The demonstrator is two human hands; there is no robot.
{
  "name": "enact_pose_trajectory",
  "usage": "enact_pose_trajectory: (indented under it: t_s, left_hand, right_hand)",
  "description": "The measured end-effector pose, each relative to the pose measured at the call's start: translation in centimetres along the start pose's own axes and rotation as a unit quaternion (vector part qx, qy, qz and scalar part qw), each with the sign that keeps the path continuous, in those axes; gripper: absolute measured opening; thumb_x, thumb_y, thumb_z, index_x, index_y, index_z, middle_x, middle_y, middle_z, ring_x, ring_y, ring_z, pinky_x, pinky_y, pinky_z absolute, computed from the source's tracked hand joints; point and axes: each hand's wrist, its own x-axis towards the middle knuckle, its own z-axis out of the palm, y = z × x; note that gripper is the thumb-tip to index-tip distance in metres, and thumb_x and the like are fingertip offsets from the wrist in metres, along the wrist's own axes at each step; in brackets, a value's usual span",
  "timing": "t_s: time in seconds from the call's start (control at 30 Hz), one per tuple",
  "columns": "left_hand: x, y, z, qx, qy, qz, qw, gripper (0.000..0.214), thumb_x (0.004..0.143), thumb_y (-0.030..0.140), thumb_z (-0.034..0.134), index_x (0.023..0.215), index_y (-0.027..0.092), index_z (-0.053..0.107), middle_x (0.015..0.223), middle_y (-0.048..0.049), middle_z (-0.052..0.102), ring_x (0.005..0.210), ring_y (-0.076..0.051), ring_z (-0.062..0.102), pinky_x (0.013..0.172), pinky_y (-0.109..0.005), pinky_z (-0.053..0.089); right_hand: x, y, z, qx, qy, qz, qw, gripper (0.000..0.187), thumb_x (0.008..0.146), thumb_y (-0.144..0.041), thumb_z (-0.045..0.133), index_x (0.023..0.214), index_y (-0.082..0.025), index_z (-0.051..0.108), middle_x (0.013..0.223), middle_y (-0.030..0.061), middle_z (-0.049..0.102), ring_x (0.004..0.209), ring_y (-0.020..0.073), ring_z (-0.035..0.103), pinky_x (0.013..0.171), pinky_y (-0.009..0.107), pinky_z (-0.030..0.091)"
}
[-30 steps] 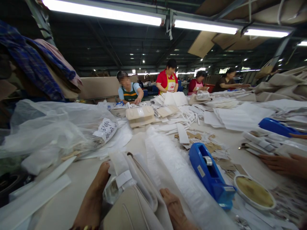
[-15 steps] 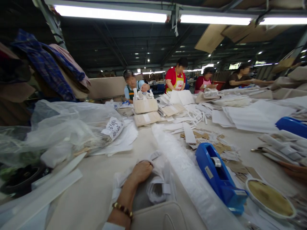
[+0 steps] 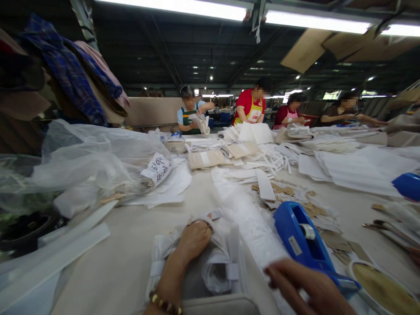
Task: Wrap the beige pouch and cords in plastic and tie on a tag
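Note:
My left hand (image 3: 196, 238), with a bead bracelet at its wrist, is closed around a pale, wrapped strap at the bag's far side; the fingertips are partly hidden. Beneath lies a beige bag (image 3: 219, 305), its near edge at the bottom of the view. Beside that hand sits a rolled white wrapping (image 3: 216, 276) with a small white band. My right hand (image 3: 308, 286), smeared by motion, is at the lower right with fingers stretched leftward and somewhat apart. Nothing shows in its fingers. Just behind it stands a blue tape dispenser (image 3: 303, 238).
Along the bag's right runs a clear plastic sheet (image 3: 243, 218). A round tin (image 3: 377, 286) stands at the right, with brown scraps (image 3: 315, 210) behind. Plastic bags (image 3: 98, 162) fill the left. Beige wrapped pieces (image 3: 206, 159) lie farther back. Several co-workers are across the table.
My right hand has come into view at the lower right. My left hand keeps hold of the strap. A co-worker across has lifted the upper wrapped piece off the stack. The view has shifted slightly.

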Motion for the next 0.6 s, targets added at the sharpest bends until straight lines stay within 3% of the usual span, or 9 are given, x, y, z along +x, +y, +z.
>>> enact_pose_trajectory:
  t_s: [0.1, 0.23, 0.37, 0.43, 0.6]
  left_hand:
    - [-0.3, 0.2, -0.1, 0.019, 0.022, -0.008, 1.0, 0.045, 0.085, 0.001, 0.029, 0.121, 0.004, 0.054, 0.102, -0.0199, 0.067, 0.09, -0.025, 0.066, 0.081, -0.038, 0.053]
    - [-0.9, 0.4, -0.2, 0.042, 0.059, -0.026, 0.997, 0.046, 0.084, 0.0, 0.032, 0.126, 0.005, 0.051, 0.1, -0.0211, 0.067, 0.082, -0.023, 0.068, 0.072, -0.033, 0.055]
    - [-1.1, 0.6, 0.0, 0.023, 0.081, -0.054, 0.995, 0.042, 0.085, 0.003, 0.033, 0.12, 0.008, 0.056, 0.104, -0.02, 0.067, 0.076, -0.021, 0.068, 0.068, -0.031, 0.055]
    - [-1.2, 0.6, -0.1, 0.001, 0.076, -0.072, 0.995, 0.041, 0.087, 0.005, 0.032, 0.118, 0.009, 0.059, 0.109, -0.0208, 0.065, 0.077, -0.021, 0.067, 0.071, -0.033, 0.054]
    - [-1.0, 0.5, -0.7, -0.106, 0.052, -0.116, 0.986, 0.04, 0.087, 0.011, 0.032, 0.113, 0.01, 0.062, 0.113, -0.019, 0.064, 0.093, -0.021, 0.065, 0.084, -0.031, 0.05]
  right_hand:
    - [7.8, 0.8, 1.9, -0.058, -0.026, 0.099, 0.993, 0.029, 0.091, -0.032, 0.039, 0.09, -0.018, 0.065, 0.085, 0.0069, 0.068, 0.081, 0.0181, 0.063, 0.073, 0.027, 0.046]
    - [14.4, 2.8, 6.3, -0.09, -0.061, 0.111, 0.988, 0.024, 0.08, -0.024, 0.056, 0.099, -0.014, 0.065, 0.099, 0.0128, 0.064, 0.091, 0.0224, 0.061, 0.081, 0.031, 0.043]
    - [15.8, 4.4, 9.5, -0.072, -0.119, 0.082, 0.987, 0.008, 0.071, -0.023, 0.062, 0.072, -0.017, 0.068, 0.088, 0.007, 0.062, 0.08, 0.0207, 0.061, 0.074, 0.031, 0.042]
    - [16.0, 4.8, 10.5, -0.027, -0.135, 0.057, 0.989, 0.014, 0.073, -0.022, 0.058, 0.065, -0.018, 0.068, 0.083, 0.0046, 0.062, 0.077, 0.0185, 0.059, 0.073, 0.029, 0.041]
    - [16.8, 5.2, 12.9, 0.193, -0.178, 0.005, 0.965, 0.031, 0.074, -0.045, 0.056, 0.075, -0.018, 0.073, 0.068, 0.001, 0.063, 0.067, 0.0162, 0.055, 0.063, 0.027, 0.041]
